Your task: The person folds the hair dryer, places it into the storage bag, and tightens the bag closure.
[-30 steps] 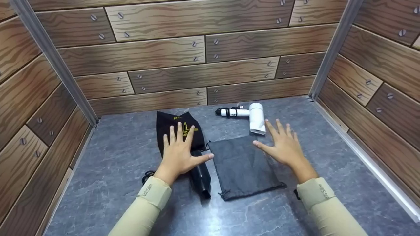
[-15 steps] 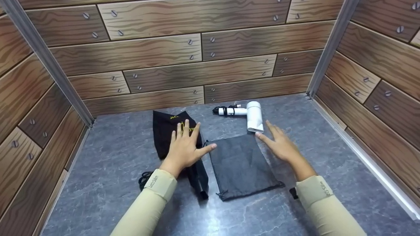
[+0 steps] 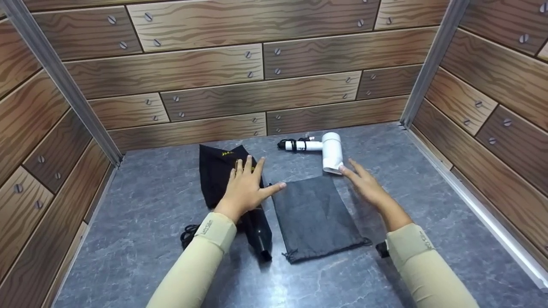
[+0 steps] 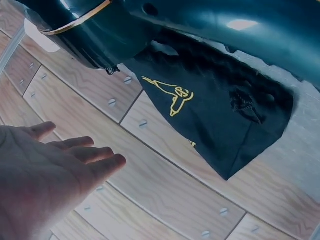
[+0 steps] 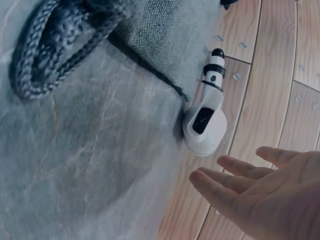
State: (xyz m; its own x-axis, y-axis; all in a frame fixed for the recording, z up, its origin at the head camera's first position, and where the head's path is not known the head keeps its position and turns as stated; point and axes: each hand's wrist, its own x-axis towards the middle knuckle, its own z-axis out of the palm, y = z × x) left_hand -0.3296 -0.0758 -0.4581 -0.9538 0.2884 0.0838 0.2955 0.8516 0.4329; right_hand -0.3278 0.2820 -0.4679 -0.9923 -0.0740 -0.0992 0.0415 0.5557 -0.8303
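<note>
My left hand [image 3: 246, 188], fingers straight and thumb out to the right, is over a black hair dryer [image 3: 259, 235] and overlaps a black cloth bag [image 3: 214, 175] with yellow print. The left wrist view shows the bag's yellow hair-dryer drawing and the dryer's glossy body [image 4: 210, 25] close to the camera, apart from the fingers. To the right, my right hand [image 3: 367, 185] is extended, its thumb overlapping the nozzle of a white hair dryer [image 3: 332, 149] in the head view. A dark grey drawstring bag [image 3: 317, 218] lies flat between my hands.
A coiled black cord [image 3: 188, 234] lies on the grey marbled surface [image 3: 141, 256], left of the black dryer. Wood-patterned walls [image 3: 205, 68] enclose the back and both sides. Another black cord [image 3: 295, 144] is wrapped round the white dryer's handle.
My left hand has shifted a little to the right. My right hand has turned more edge-on, its spread fingers now closer together, with its thumb nearer the white dryer's nozzle.
</note>
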